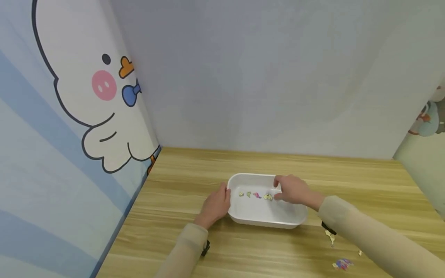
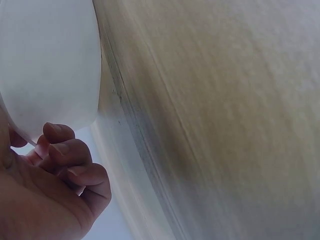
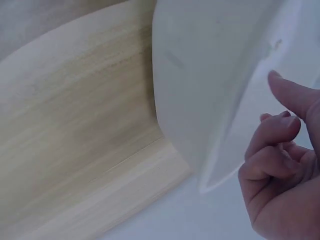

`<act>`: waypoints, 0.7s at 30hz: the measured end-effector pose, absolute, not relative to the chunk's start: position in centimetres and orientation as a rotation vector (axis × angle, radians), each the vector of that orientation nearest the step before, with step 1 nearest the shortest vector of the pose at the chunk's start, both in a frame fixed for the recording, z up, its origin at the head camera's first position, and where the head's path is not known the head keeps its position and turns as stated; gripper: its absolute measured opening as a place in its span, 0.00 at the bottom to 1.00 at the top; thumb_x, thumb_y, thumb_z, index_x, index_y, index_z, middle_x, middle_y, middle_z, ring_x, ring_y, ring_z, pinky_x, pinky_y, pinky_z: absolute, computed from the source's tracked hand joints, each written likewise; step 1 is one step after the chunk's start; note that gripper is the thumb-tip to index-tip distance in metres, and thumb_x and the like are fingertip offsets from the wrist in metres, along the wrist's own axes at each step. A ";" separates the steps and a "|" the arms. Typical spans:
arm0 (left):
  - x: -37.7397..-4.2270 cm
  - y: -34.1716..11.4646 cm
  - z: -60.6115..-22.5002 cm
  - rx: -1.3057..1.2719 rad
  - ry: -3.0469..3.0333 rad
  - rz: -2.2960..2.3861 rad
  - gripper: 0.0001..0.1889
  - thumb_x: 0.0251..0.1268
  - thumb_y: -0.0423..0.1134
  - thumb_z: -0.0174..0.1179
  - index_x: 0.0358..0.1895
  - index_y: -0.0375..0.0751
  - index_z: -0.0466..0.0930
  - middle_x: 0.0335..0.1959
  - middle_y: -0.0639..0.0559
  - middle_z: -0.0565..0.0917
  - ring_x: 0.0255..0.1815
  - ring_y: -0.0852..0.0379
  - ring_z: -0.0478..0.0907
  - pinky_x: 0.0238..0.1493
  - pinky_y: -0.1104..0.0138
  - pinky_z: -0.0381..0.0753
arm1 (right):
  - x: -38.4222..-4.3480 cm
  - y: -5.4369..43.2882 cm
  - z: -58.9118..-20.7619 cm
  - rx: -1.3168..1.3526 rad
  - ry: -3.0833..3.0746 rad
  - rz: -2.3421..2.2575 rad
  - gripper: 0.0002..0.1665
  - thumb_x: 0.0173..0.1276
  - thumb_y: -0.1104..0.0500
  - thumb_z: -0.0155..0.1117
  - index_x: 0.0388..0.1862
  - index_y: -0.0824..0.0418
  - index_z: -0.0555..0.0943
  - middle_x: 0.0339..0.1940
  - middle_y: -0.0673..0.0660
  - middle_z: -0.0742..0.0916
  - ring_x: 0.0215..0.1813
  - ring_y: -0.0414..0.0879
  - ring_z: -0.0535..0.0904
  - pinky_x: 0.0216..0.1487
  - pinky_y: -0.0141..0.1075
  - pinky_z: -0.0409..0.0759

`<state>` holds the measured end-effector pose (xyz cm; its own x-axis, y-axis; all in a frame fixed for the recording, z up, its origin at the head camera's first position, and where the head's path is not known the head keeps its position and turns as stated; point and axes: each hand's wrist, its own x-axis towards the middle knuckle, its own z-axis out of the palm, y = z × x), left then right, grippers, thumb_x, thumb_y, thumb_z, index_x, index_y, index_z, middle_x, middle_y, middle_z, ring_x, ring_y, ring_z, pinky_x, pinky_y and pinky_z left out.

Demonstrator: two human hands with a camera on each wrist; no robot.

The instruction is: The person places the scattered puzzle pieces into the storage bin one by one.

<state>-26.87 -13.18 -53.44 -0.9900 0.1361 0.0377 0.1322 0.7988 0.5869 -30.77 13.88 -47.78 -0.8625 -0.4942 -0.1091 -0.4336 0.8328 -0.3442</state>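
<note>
1. Where my left hand (image 1: 216, 204) meets the tray's left end, its bent fingers and thumb grip the rim; the left wrist view shows those fingers curled close, with part of the thumb hidden by the edge.
2. That white, smooth, plastic-looking rectangular tray (image 1: 250, 216), with rounded corners and sloping walls, sits upright on the yellow-brown wood-grained table (image 1: 250, 251), between my hands.
3. Along its floor, four small flat pieces lie in a loose row: a tiny pale yellow one (image 1: 241, 194), a small greenish one (image 1: 248, 194), a pink one touched with purple (image 1: 257, 195), and a larger yellow one with dark marks (image 1: 268, 197). Their printing is too small for me to read.
4. My right hand (image 1: 294, 189) reaches over the tray's right half, thumb and forefinger spread well apart with nothing visible between them, the thumb near the larger yellow piece. Whether a fingertip touches the tray, I cannot tell. This hand covers some of the floor and far rim.
5. In the right wrist view, a speck inside the tray is too blurred to identify.
6. Farther right, by my right sleeve (image 1: 375, 235), lie a long yellowish piece (image 1: 330, 237), its upper end hard to make out beside the black wrist device (image 1: 328, 227), a tiny yellowish scrap (image 1: 360, 253), and a blue, pink and purple cluster (image 1: 342, 264) whose separate shapes blur together.
</note>
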 end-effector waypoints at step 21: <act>-26.8 -12.9 -53.6 0.193 2.989 0.949 0.10 0.76 0.43 0.41 0.46 0.41 0.67 0.23 0.49 0.72 0.22 0.53 0.70 0.23 0.61 0.69 | -28.0 19.7 -46.0 -0.690 2.879 -0.794 0.18 0.59 0.60 0.71 0.44 0.68 0.77 0.20 0.50 0.76 0.22 0.43 0.69 0.27 0.37 0.70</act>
<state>-26.76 -12.87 -53.64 -0.9925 0.1168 0.0372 0.1169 0.8101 0.5745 -28.01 19.72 -45.98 -0.8960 -0.4417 0.0450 -0.4023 0.7648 -0.5033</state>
